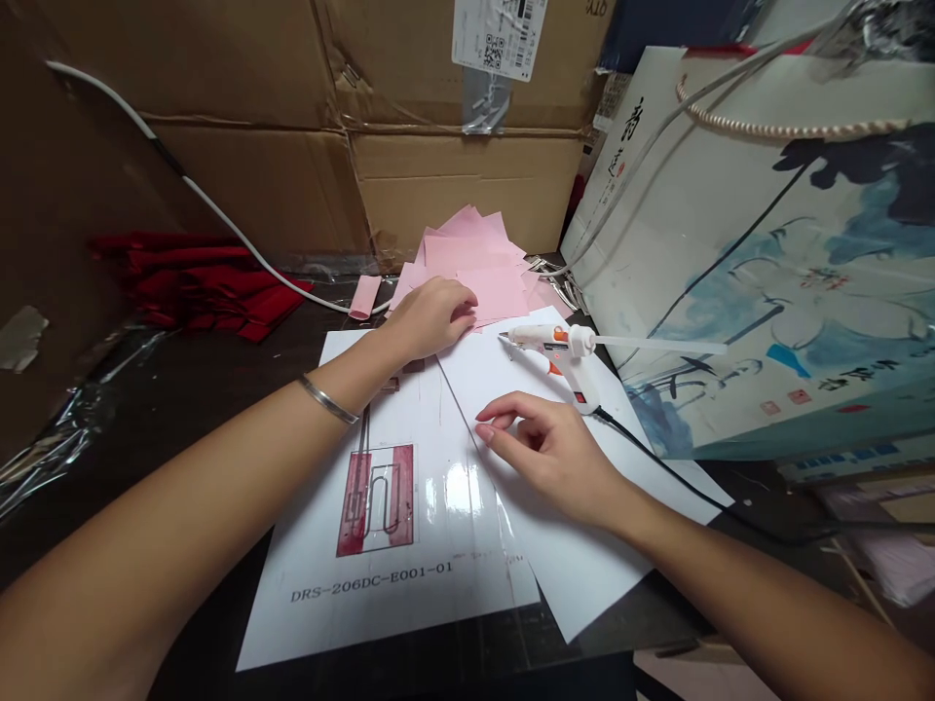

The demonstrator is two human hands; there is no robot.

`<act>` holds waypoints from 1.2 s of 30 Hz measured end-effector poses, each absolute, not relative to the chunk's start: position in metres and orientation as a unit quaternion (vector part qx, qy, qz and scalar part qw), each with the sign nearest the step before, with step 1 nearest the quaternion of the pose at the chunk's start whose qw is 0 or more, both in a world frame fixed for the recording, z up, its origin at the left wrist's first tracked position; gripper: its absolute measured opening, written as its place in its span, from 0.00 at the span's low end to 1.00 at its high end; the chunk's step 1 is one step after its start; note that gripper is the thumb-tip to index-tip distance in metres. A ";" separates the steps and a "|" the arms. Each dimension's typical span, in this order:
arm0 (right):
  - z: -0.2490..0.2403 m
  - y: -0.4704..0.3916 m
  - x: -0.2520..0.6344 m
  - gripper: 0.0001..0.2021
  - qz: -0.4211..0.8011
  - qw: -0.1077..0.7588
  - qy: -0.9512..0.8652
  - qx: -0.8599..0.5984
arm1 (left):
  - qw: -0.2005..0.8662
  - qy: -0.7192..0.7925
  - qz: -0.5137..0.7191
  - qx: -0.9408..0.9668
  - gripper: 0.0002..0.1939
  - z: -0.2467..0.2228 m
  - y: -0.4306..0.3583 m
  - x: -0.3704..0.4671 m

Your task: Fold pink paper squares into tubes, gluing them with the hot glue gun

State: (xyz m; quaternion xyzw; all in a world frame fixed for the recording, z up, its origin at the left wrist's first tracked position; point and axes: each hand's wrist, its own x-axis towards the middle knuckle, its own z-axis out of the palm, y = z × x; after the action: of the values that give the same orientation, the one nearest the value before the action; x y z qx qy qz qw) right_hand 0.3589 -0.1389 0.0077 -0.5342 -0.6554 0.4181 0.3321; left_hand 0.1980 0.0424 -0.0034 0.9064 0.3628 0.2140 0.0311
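My left hand (pixel 436 316) reaches to the front edge of a pile of pink sheets (pixel 478 268), its fingers bent down against the nearest sheet; whether it grips one is hidden. My right hand (pixel 551 448) hovers over white paper (pixel 467 574), thumb and forefinger slightly apart, with nothing between them. Just beyond it a white glue gun (pixel 559 346) lies on its side, its nozzle pointing left and a clear stick in its back. The printed sheet shows a red and pink drawing (pixel 376 498).
Folded red cloth (pixel 211 287) lies at the left, near a small pink roll (pixel 364 296). Metal clips (pixel 566 289) sit behind the glue gun. Cardboard (pixel 460 185) stands at the back, a painted bag (pixel 766 263) at the right. A black cord (pixel 657 465) runs right.
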 end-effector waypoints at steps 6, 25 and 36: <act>0.008 -0.139 0.358 0.07 0.407 0.330 -0.664 -0.533 | 0.024 0.373 0.203 0.905 0.09 -0.004 0.044 0.208; 0.007 -0.133 0.362 0.30 0.694 0.382 -0.484 -0.371 | 0.270 0.328 0.591 0.686 0.02 0.012 -0.092 0.186; 0.011 -0.131 0.362 0.35 0.665 0.513 -0.428 -0.333 | 0.178 0.211 0.532 0.800 0.12 -0.003 -0.100 0.165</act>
State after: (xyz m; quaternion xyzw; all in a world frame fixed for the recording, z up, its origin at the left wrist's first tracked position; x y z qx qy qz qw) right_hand 0.3617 -0.1310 0.0112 -0.3331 -0.4285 0.6652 0.5128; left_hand 0.1648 -0.0998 -0.0029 0.8002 0.2111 0.5322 0.1783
